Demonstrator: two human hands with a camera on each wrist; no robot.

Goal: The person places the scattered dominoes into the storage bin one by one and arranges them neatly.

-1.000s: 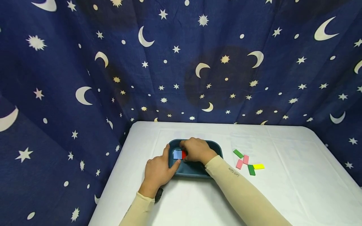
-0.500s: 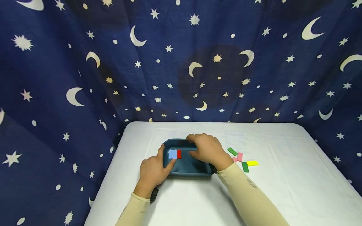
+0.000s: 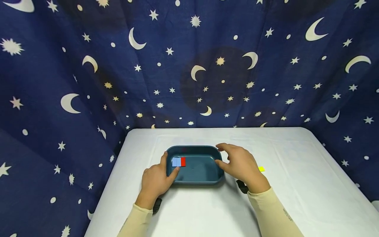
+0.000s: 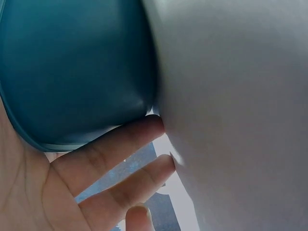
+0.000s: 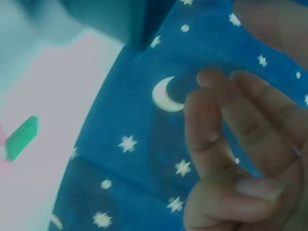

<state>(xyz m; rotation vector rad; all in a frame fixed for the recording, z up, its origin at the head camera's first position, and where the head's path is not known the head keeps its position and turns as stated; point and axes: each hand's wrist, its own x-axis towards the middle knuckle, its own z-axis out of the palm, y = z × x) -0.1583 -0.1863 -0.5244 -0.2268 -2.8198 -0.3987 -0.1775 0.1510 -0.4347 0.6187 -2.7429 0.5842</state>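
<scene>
My left hand [image 3: 156, 179] holds the left front corner of a dark teal plastic tray [image 3: 199, 171], its thumb over the rim and its fingers along the outside. In the left wrist view, the extended fingers [image 4: 108, 151] lie against the tray's outer wall. Two light blue tiles [image 3: 176, 162] and a red tile [image 3: 183, 161] lie side by side inside the tray, near its left end. Just off the tray's right end hovers my right hand [image 3: 241, 164], thumb and fingers apart and holding nothing.
A yellow tile [image 3: 261, 169] peeks out behind the right hand, which hides other tiles. In the right wrist view, a green tile [image 5: 23, 138] rests on the white table [image 5: 60, 91]. A dark blue curtain [image 3: 177, 75] with moons and stars hangs behind.
My right hand has left the red tile, which now lies beside the blue ones, and has moved right, out of the tray. The left hand stays at the tray's corner.
</scene>
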